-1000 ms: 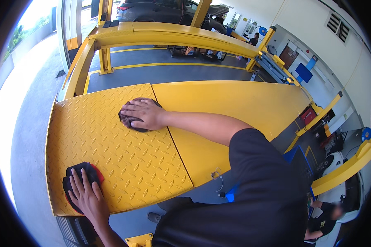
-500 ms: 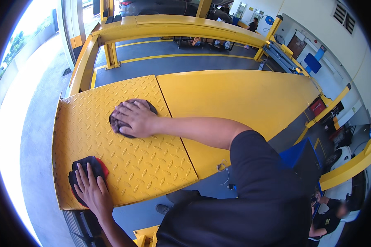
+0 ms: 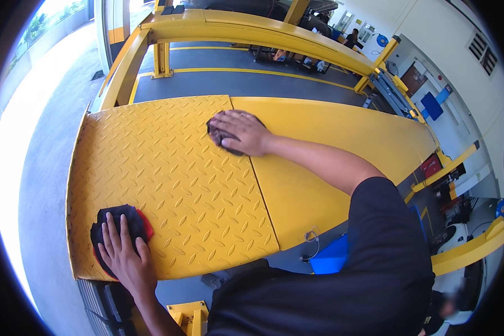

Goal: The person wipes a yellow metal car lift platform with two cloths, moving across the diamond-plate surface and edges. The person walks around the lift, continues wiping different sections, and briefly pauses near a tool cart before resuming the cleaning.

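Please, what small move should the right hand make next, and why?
Perhaps the right hand could slide its dark cloth nearer along the seam: hand and cloth cover only its far part. The left hand, on a second cloth at the near left corner of the ridged plate, is well away.

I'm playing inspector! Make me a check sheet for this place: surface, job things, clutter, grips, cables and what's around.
Surface: yellow platform, bumpy tread at left, smooth at right.
Job things: black-and-red cloth near the left end; dark cloth farther back, partly hidden.
Clutter: blue object just past the near edge; can't tell what it is.
Left grip: hand flat on the black-and-red cloth, fingers slightly spread.
Right grip: hand resting on the dark cloth.
Cables: thin, curved cord at the near edge.
Surroundings: yellow beam behind the platform; distant person in dark clothing.
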The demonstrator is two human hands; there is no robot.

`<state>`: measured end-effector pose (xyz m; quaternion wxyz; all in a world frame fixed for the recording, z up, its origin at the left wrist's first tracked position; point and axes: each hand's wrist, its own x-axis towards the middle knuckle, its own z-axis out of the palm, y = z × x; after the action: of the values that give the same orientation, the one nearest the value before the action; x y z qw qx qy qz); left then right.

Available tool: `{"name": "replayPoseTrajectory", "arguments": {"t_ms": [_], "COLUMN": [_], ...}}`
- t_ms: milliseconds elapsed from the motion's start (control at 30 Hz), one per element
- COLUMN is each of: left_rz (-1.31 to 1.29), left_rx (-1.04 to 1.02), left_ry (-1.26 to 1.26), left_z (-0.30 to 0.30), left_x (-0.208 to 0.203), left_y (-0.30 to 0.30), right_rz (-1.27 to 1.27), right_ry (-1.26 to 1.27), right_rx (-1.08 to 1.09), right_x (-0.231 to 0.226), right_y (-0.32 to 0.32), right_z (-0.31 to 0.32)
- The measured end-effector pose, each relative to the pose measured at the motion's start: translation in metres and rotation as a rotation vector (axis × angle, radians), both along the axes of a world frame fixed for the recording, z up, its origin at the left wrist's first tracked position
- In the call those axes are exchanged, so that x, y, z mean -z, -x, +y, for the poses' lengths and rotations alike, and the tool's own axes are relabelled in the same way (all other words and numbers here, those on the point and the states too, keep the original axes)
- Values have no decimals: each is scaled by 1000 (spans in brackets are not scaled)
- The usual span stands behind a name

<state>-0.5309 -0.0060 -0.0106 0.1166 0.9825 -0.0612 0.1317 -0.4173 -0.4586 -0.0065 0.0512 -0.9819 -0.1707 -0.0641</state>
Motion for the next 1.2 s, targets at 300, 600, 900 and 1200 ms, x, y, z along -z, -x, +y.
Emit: {"name": "replayPoseTrajectory", "arguments": {"t_ms": [300, 600, 900, 1200], "left_rz": [-25, 46, 144, 276], "left_rx": [80, 252, 444, 332], "left_ry": [74, 216, 939, 1685], "left_z": [1, 17, 40, 52], "left_x": [-9, -10, -21, -18], "left_y": [1, 6, 84, 132], "right_rz": [82, 117, 17, -112], "right_ry": [17, -7, 43, 32], "right_rx": [364, 129, -172, -546], "right_x": [8, -5, -1, 10], "right_y": [-167, -218, -154, -28], "right_z": [105, 305, 411, 420]}}
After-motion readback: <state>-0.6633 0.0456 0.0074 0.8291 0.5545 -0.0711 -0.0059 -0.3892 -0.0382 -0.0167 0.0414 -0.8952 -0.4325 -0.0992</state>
